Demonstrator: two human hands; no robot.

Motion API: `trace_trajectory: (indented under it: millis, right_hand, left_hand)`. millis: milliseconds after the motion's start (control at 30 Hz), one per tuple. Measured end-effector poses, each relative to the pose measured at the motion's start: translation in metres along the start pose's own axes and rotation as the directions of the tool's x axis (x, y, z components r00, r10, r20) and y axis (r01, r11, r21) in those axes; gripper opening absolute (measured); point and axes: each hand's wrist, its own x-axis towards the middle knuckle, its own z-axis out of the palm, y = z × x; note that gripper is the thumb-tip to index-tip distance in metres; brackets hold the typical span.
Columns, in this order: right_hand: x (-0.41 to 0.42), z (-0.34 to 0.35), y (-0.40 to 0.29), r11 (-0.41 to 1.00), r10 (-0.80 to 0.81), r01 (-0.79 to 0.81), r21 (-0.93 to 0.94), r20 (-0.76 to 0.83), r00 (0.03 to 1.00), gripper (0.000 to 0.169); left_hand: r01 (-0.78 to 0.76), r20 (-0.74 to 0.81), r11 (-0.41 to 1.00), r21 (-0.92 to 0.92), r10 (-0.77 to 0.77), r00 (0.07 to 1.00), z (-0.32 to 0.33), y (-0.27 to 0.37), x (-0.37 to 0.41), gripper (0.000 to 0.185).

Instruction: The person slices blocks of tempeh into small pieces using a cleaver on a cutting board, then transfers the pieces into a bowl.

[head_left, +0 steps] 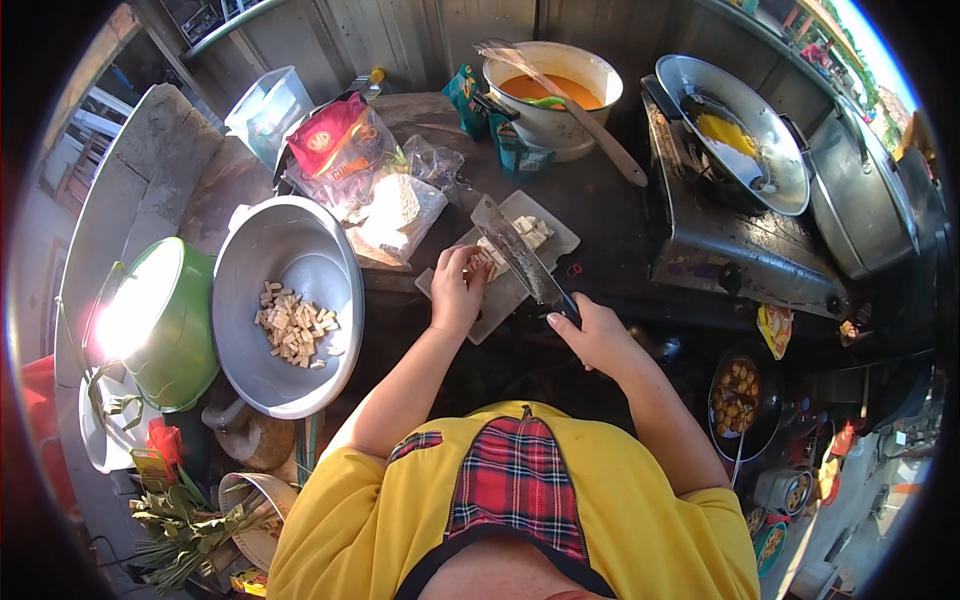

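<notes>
My right hand (596,334) grips the dark handle of a broad-bladed kitchen knife (517,251). The blade slants up and left across a pale cutting board (514,300), over cut pieces of what looks like tempeh (532,231). At the left side of the blade, my left hand (459,289) holds some of these pieces with bent fingertips. Part of the food is hidden behind the blade and fingers. Left of the board, a large grey basin (300,251) contains many small light-brown cut pieces (292,322).
Behind the board are plastic-wrapped pale blocks (401,214) and an enamel pot (559,124) of orange liquid, with a wooden spatula (592,127) across it. A wok (750,169) with yellow contents sits on the gas stove (739,259). A green bucket (180,330) stands beside the basin.
</notes>
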Motion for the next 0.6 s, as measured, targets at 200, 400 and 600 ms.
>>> trace_trajectory:
  millis: [200,400,600]
  right_hand:
    - [-0.009,-0.018,0.009,0.995,0.036,-0.031,0.097,-0.058,0.998,0.041]
    - [-0.007,-0.026,0.04,0.98,0.016,0.0,0.197,-0.08,0.997,0.05]
    - [-0.006,-0.037,0.057,0.976,0.027,-0.007,0.217,-0.092,0.995,0.052]
  left_hand:
    - [0.022,-0.117,0.997,0.07,-0.014,0.993,-0.014,0.01,-0.019,0.032]
    - [0.485,-0.072,0.493,-0.723,-0.751,0.656,-0.021,0.008,-0.061,0.035]
    - [0.717,0.428,0.128,-0.685,-0.726,0.538,-0.04,-0.001,-0.039,0.036]
